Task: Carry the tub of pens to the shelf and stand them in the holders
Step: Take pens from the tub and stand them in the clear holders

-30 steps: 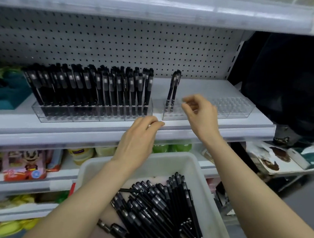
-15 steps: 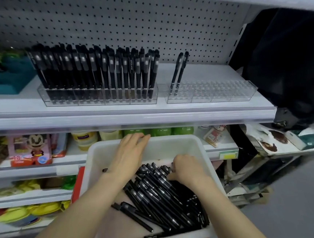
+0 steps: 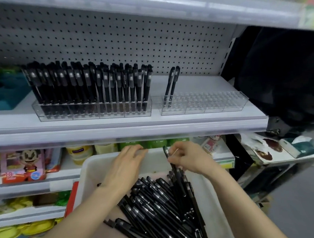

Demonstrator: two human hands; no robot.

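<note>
Two hands: both are over the white tub (image 3: 212,188), which sits below the front edge of the shelf (image 3: 190,124).
Left hand (image 3: 125,167): fingers straight and flat, tips resting on the tub's far rim; it holds nothing.
Right hand (image 3: 191,159): fingers curled, pinching a black pen (image 3: 166,152) near its upper end. The pen is tilted up, with its lower end among the pile. Whether a second is pinched with it, I cannot tell.
Loose pens (image 3: 160,206): heaped in the tub's right half.
Left holder (image 3: 95,113): clear, on the shelf, packed with upright black pens.
Right holder (image 3: 208,104): just beside it, with two pens (image 3: 170,87) leaning at its left end.
</note>
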